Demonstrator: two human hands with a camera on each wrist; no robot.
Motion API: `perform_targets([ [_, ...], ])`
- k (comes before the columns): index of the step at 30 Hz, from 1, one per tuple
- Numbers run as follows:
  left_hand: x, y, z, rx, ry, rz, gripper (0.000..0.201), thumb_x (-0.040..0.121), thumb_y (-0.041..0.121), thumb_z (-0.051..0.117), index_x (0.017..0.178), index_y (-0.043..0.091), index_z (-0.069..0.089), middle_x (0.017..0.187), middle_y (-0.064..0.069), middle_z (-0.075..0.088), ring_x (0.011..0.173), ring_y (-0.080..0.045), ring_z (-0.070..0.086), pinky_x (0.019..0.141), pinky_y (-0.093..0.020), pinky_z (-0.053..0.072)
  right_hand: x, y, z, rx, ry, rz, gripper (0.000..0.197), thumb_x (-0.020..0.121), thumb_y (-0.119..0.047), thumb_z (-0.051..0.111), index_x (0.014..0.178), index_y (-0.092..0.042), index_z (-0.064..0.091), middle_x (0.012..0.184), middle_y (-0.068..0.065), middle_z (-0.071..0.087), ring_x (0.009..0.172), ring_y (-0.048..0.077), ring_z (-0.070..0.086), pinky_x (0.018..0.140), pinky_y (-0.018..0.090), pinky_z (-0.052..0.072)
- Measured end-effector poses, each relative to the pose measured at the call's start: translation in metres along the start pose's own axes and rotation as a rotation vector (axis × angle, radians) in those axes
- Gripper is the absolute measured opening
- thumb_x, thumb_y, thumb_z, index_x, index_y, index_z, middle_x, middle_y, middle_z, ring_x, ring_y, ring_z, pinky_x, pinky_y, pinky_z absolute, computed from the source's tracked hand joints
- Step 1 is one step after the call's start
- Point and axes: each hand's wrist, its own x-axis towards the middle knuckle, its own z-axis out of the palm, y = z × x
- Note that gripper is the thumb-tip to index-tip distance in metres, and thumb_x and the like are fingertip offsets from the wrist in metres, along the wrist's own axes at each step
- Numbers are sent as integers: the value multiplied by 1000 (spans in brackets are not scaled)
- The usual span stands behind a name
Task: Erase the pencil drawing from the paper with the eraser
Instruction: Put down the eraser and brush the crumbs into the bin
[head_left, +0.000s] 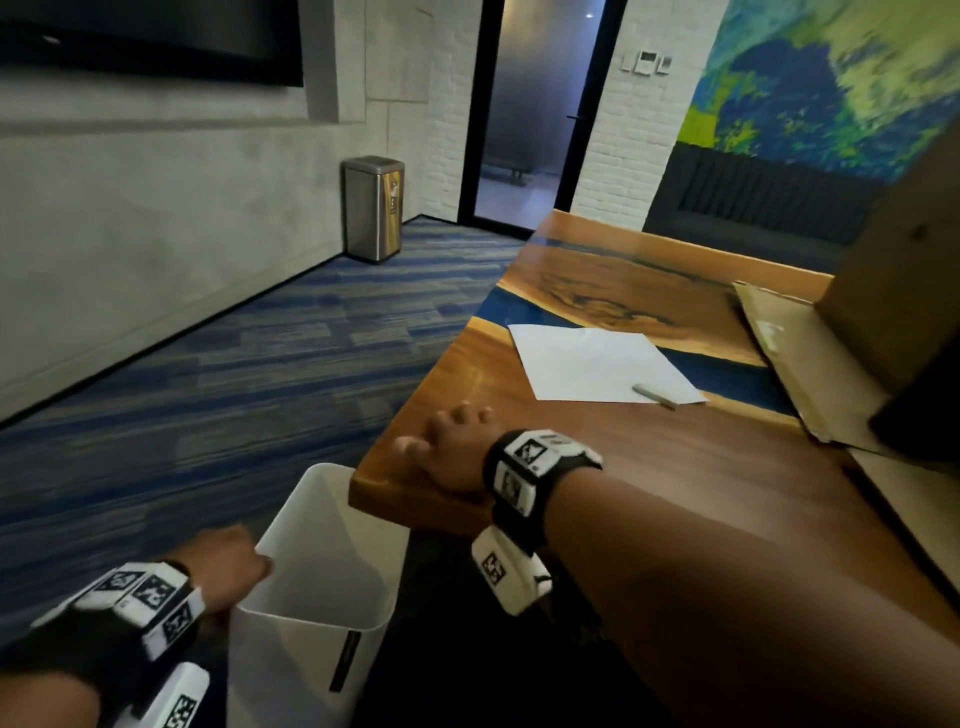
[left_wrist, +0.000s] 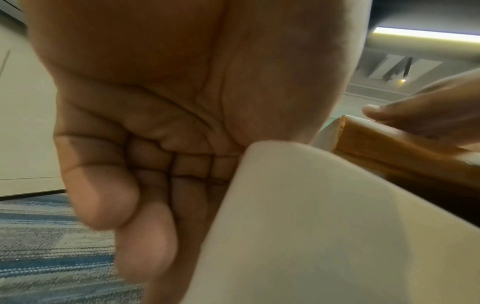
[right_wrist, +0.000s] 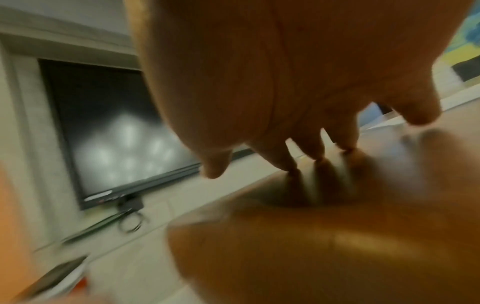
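Note:
A white sheet of paper (head_left: 597, 364) lies on the wooden table (head_left: 675, 467), with a pencil (head_left: 653, 396) on its near right corner. I see no eraser in any view. My right hand (head_left: 441, 431) rests flat on the table's near left corner, fingers spread; its fingertips (right_wrist: 319, 156) touch the wood (right_wrist: 337, 246). Below that corner, my left hand (head_left: 244, 564) grips the rim of a white bin (head_left: 291, 670). In the left wrist view the fingers (left_wrist: 145, 205) curl beside the bin's wall (left_wrist: 311, 226), under the table's edge (left_wrist: 389, 144).
An opened cardboard box (head_left: 810, 364) stands on the table's right side. A steel trash can (head_left: 373, 208) stands by the far wall next to a dark doorway (head_left: 535, 114). A dark screen (head_left: 156, 41) hangs on the left wall. Blue striped carpet (head_left: 234, 364) lies left of the table.

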Motion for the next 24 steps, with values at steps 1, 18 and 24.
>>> perform_targets([
  [1, 0, 1, 0, 2, 9, 9, 28, 98, 38, 50, 90, 16, 65, 103, -5, 68, 83, -16, 59, 57, -23, 36, -14, -9, 4, -21, -24, -123, 77, 88, -78, 26, 151, -34, 28, 164, 2, 11, 150, 36, 5, 111, 68, 9],
  [18, 5, 6, 4, -24, -31, -8, 36, 94, 40, 51, 107, 12, 69, 119, -8, 69, 106, -21, 66, 71, -24, 41, -54, 139, -26, -77, -119, 532, 101, 67, -94, 28, 140, -27, 44, 141, 10, 48, 119, 30, 53, 100, 47, 43],
  [24, -3, 9, -2, -30, -11, -35, 33, 95, 37, 50, 106, 11, 68, 118, -8, 69, 107, -23, 65, 71, -25, 39, -30, 0, -11, -100, -136, -90, 91, 72, -92, 22, 148, -41, 27, 158, 4, 26, 144, 39, 25, 109, 63, 27],
])
